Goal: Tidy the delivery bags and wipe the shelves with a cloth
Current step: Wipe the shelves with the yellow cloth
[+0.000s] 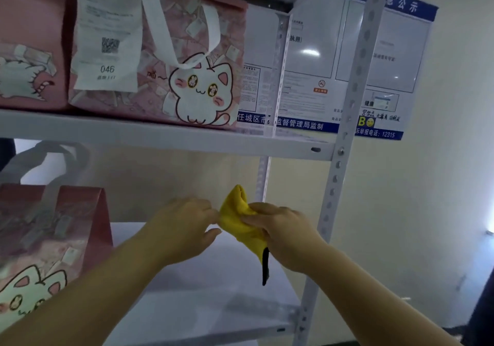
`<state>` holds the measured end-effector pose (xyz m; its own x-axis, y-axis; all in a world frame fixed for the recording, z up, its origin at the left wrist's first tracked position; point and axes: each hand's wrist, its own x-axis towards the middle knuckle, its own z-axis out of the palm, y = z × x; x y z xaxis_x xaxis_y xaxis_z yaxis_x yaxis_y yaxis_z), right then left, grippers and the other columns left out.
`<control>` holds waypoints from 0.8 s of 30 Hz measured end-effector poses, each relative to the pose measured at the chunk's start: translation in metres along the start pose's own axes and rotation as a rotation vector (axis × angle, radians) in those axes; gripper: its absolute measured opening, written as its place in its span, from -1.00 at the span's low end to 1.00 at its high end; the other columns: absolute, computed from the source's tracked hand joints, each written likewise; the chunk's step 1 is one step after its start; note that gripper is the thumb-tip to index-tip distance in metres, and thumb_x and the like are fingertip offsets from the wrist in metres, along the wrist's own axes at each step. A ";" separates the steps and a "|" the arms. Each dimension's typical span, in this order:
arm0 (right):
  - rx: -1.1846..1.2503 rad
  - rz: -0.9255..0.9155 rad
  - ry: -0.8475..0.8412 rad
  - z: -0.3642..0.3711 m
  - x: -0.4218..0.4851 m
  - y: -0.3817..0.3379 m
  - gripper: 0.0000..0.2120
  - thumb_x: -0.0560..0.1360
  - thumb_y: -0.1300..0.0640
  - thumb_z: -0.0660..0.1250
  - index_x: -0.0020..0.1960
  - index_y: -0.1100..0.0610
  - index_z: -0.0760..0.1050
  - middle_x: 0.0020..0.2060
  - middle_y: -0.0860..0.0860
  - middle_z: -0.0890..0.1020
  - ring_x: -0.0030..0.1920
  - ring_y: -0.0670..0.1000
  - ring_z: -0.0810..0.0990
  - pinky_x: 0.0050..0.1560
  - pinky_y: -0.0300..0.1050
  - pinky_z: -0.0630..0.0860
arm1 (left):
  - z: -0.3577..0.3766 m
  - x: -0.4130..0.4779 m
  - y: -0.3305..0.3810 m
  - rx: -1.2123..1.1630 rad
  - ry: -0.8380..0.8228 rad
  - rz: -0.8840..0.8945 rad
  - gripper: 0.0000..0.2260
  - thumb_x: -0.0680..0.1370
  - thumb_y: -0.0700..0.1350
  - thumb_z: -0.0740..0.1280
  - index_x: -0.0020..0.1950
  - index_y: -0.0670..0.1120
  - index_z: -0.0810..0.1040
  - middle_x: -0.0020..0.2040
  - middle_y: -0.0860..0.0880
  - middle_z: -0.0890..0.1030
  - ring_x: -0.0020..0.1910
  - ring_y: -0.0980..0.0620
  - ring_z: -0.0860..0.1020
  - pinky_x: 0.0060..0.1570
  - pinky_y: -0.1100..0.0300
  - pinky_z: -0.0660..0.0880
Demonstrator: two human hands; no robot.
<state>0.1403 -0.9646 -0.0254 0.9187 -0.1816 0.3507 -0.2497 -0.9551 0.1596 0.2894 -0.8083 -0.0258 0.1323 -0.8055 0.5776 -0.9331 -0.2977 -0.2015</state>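
A yellow cloth (238, 212) with a black strip hanging from it is bunched between both hands above the lower shelf (213, 287). My right hand (283, 228) grips its right side. My left hand (184, 222) pinches its left edge. A pink delivery bag with a white cat (187, 59) and a paper receipt (107, 30) stands on the upper shelf (160, 134), beside another pink bag (29, 51) at far left. A third pink cat bag (45, 244) sits on the lower shelf, left of my arms.
The white metal rack has a perforated upright post (344, 137) at the right front. A blue and white notice board (347, 65) hangs on the pale wall behind the rack. A dark object (481, 305) shows at the far right edge.
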 end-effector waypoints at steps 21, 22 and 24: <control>0.002 0.011 -0.160 0.035 0.008 0.002 -0.58 0.55 0.15 0.22 0.36 -0.13 0.30 0.30 -0.04 0.41 0.12 0.16 0.52 0.03 0.06 0.53 | 0.042 -0.013 -0.008 0.034 -0.162 -0.031 -0.69 0.55 0.21 0.10 0.11 0.09 0.50 0.03 0.13 0.53 0.01 0.08 0.51 -0.12 0.22 0.37; -0.007 0.021 -0.180 0.042 0.004 0.000 -0.58 0.56 0.15 0.20 0.37 -0.13 0.27 0.31 -0.04 0.40 0.13 0.16 0.51 0.03 0.06 0.52 | 0.048 -0.019 -0.007 0.030 -0.183 -0.033 -0.68 0.55 0.21 0.09 0.11 0.09 0.51 0.02 0.12 0.54 0.00 0.07 0.51 -0.11 0.21 0.40; -0.017 0.051 -0.220 0.057 -0.004 -0.006 -0.55 0.57 0.16 0.13 0.41 -0.14 0.21 0.35 -0.05 0.37 0.16 0.18 0.50 0.04 0.06 0.50 | 0.059 -0.033 -0.004 -0.001 -0.232 -0.044 -0.68 0.55 0.20 0.10 0.12 0.08 0.50 0.04 0.12 0.54 0.02 0.07 0.51 -0.07 0.18 0.45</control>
<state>0.1554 -0.9712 -0.0802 0.9487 -0.2783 0.1498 -0.3013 -0.9395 0.1630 0.3089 -0.8107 -0.0911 0.2459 -0.8882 0.3880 -0.9252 -0.3345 -0.1793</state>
